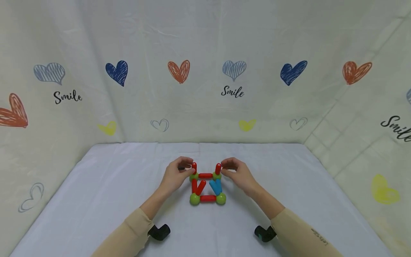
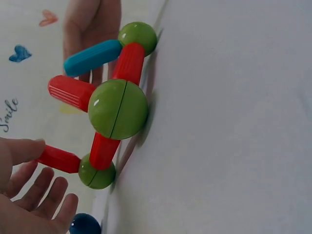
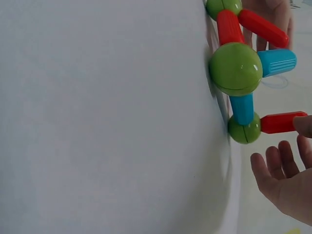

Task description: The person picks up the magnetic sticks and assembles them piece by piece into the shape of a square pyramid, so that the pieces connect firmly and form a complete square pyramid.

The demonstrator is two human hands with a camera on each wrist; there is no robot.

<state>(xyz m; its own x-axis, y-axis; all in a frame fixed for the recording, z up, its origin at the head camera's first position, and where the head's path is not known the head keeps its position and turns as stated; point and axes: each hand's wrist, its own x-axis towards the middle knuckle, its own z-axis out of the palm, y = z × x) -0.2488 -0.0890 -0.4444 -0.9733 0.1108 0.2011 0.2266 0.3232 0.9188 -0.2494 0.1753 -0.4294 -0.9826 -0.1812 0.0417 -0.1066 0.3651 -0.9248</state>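
Note:
Green balls and plastic rods form a square frame on the white cloth. Its front-left ball (image 1: 194,199) and front-right ball (image 1: 221,198) are joined by a red rod (image 1: 208,198). One more red rod (image 2: 72,91) and a blue rod (image 3: 277,62) stick up from these front balls. My left hand (image 1: 174,176) pinches the top of the upright red rod (image 2: 59,159) on the back-left ball (image 2: 96,171). With thumb and fingertips, my right hand (image 1: 240,175) pinches the upright red rod (image 3: 282,123) on the back-right ball (image 3: 244,127).
A dark blue ball (image 2: 85,224) lies beyond the frame, mostly cut off in the left wrist view. Black wrist-camera mounts (image 1: 160,232) hang at both sleeves. Behind the white-covered table (image 1: 96,200) stands a cloth backdrop (image 1: 205,43) printed with hearts.

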